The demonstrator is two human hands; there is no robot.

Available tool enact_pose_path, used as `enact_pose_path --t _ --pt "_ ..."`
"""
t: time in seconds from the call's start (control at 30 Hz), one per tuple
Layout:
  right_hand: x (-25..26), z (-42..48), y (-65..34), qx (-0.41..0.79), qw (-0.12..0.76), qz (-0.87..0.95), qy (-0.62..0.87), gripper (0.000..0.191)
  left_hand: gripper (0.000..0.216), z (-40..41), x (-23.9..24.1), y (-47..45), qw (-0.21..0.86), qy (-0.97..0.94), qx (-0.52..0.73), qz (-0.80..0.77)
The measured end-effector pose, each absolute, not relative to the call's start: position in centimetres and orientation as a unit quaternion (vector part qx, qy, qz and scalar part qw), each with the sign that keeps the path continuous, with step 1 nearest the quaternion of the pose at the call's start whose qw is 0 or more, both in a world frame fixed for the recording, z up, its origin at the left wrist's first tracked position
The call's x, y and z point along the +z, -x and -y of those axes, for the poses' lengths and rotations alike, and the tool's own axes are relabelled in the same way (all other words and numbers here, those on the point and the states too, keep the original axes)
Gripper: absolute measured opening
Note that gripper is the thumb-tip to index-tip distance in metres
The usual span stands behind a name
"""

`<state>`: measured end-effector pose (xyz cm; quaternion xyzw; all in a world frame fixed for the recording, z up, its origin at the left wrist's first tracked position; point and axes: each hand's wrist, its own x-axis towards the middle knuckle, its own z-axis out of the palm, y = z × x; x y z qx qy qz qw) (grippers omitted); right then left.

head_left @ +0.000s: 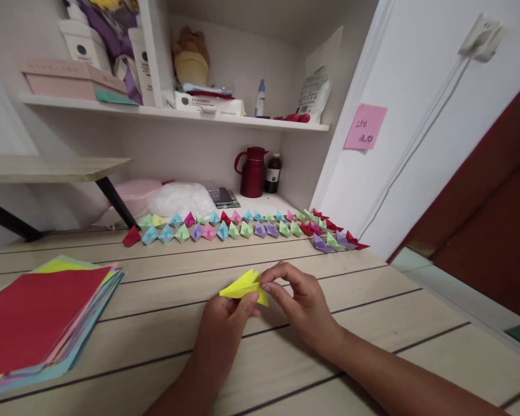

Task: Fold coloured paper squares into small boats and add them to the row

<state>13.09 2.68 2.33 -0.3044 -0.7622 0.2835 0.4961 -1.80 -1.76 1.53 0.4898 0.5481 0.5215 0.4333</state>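
A folded yellow paper is held between both hands, just above the middle of the wooden table. My left hand is closed on its lower edge, the thumb pressed flat along the near side. Thumb and forefinger of my right hand pinch the paper's right end. Part of its underside is hidden behind the left fingers. Beyond the hands, several small folded paper boats in many colours stand in rows along the table's far side.
A stack of coloured paper sheets, red on top, lies at the left. Behind the boats are a clear plastic bag, a dark red jug and a dark bottle. A raised wooden shelf overhangs the left back.
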Motion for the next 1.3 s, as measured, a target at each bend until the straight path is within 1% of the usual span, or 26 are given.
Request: enact_pose_path --t 0.13,0.17,0.27,0.3,0.33,0.4,0.43,0.5,0.57,0.67,0.8,0.97,1.1,1.3 --pt "2.3 -3.2 -13.2 0.292 0.488 0.759 0.318 0.002 0.023 1.8 1.4 2.1 0.372 -0.52 0.521 -0.565" --pt "2.4 -3.3 -13.2 0.296 0.485 0.76 0.316 0.004 0.023 1.8 1.3 2.2 0.351 -0.536 0.518 -0.566" --pt "2.6 -3.4 -13.4 0.311 0.458 0.778 0.297 0.04 0.023 1.9 1.0 2.3 0.297 -0.594 0.501 -0.555" --pt "2.7 -3.3 -13.4 0.319 0.442 0.788 0.288 0.045 0.022 1.9 0.9 2.3 0.286 -0.611 0.491 -0.551" --pt "2.8 -3.3 -13.5 0.327 0.425 0.796 0.28 0.042 0.022 1.9 0.9 2.3 0.276 -0.625 0.481 -0.55" --pt "3.0 -3.2 -13.7 0.345 0.404 0.799 0.281 0.017 0.021 2.0 0.8 2.3 0.256 -0.636 0.459 -0.565" --pt "3.1 -3.2 -13.7 0.358 0.401 0.791 0.291 0.008 0.022 2.0 0.7 2.2 0.246 -0.634 0.452 -0.578" --pt "3.2 -3.3 -13.8 0.4 0.402 0.757 0.325 0.011 0.024 1.9 0.6 2.2 0.234 -0.621 0.446 -0.601" --pt "3.1 -3.5 -13.8 0.468 0.394 0.708 0.352 0.017 0.025 1.9 0.5 2.1 0.25 -0.607 0.449 -0.606" --pt "2.7 -3.8 -13.7 0.576 0.381 0.624 0.366 0.031 0.024 1.8 0.5 2.1 0.319 -0.58 0.461 -0.591" --pt "2.0 -4.2 -13.6 0.676 0.375 0.533 0.343 0.036 0.026 1.8 1.2 2.2 0.41 -0.513 0.479 -0.583" --pt "1.7 -4.5 -13.6 0.699 0.383 0.508 0.328 0.037 0.032 2.1 2.6 2.1 0.416 -0.527 0.518 -0.531" --pt "1.7 -4.5 -13.7 0.693 0.383 0.515 0.329 0.037 0.025 2.1 3.0 2.0 0.441 -0.519 0.525 -0.511" --pt "1.6 -4.4 -13.8 0.696 0.38 0.516 0.324 0.035 0.025 1.8 2.3 2.5 0.476 -0.493 0.526 -0.504"
